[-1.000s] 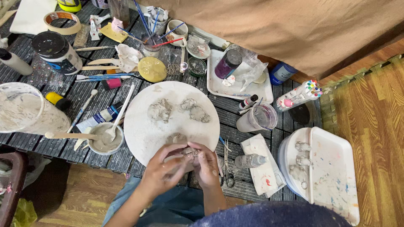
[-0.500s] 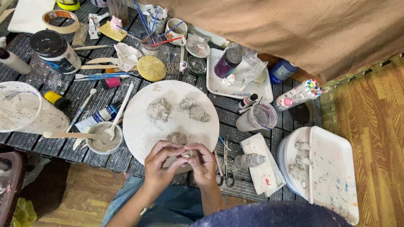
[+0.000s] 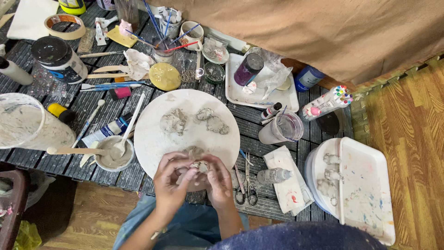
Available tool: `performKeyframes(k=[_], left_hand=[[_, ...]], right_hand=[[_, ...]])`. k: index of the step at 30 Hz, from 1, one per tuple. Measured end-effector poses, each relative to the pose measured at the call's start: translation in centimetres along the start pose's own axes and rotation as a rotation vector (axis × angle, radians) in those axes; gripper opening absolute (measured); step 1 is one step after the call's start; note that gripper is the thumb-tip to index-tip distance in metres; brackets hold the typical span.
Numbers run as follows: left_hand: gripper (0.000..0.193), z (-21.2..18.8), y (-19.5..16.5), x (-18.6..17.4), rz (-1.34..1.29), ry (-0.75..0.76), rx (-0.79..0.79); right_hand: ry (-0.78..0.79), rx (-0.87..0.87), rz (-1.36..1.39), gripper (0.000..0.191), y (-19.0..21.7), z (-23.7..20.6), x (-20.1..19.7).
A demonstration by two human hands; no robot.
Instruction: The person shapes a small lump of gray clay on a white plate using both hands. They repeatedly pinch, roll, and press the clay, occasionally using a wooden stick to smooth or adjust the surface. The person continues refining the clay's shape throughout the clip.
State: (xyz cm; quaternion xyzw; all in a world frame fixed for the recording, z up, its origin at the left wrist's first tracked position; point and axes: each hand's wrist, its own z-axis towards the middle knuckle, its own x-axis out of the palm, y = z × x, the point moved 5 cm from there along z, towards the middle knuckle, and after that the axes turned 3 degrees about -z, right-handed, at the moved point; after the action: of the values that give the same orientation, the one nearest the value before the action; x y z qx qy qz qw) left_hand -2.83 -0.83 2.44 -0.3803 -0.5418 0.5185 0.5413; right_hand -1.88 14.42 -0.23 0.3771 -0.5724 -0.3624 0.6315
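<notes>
My left hand [image 3: 170,178] and my right hand [image 3: 217,179] meet over the near edge of a round white board [image 3: 185,134], both pinching one small grey clay lump [image 3: 200,166] between the fingers. Another clay lump [image 3: 195,152] lies on the board just beyond my hands. Farther up the board lie a larger lump [image 3: 172,121] and two smaller ones [image 3: 212,120]. My fingers are smeared with clay and hide most of the held piece.
A small bowl of grey slip with a spoon [image 3: 113,152] stands left of the board, a white bucket [image 3: 25,122] farther left. Scissors [image 3: 246,185], a small spray bottle [image 3: 274,175], a cloudy water cup [image 3: 282,128] and a white tray [image 3: 356,190] lie to the right. Brushes, jars and tape crowd the back.
Both hands stay at the board's near edge working the small lump; the fingers have shifted and closed more tightly around it. Nothing else has moved.
</notes>
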Motion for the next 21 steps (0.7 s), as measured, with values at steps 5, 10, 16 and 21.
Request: performKeyframes(k=[5,10,16,21], left_hand=[[0.027,0.1,0.7,0.0,-0.215,0.207,-0.104],[0.032,0.2,-0.6,0.2,0.048,0.217,0.058],[0.036,0.4,-3.4,0.8,0.234,0.294,0.267],[0.050,0.8,-5.4,1.8,0.265,0.415,0.518]], right_hand=[[-0.006,0.055,0.188,0.026,-1.1,-0.1,-2.2],[0.088,-0.028,-0.010,0.047,-0.9,-0.5,-2.8],[0.034,-0.116,-0.107,0.041,0.4,-0.6,-2.7],[-0.102,-0.179,-0.412,0.027,2.3,-0.8,-2.3]])
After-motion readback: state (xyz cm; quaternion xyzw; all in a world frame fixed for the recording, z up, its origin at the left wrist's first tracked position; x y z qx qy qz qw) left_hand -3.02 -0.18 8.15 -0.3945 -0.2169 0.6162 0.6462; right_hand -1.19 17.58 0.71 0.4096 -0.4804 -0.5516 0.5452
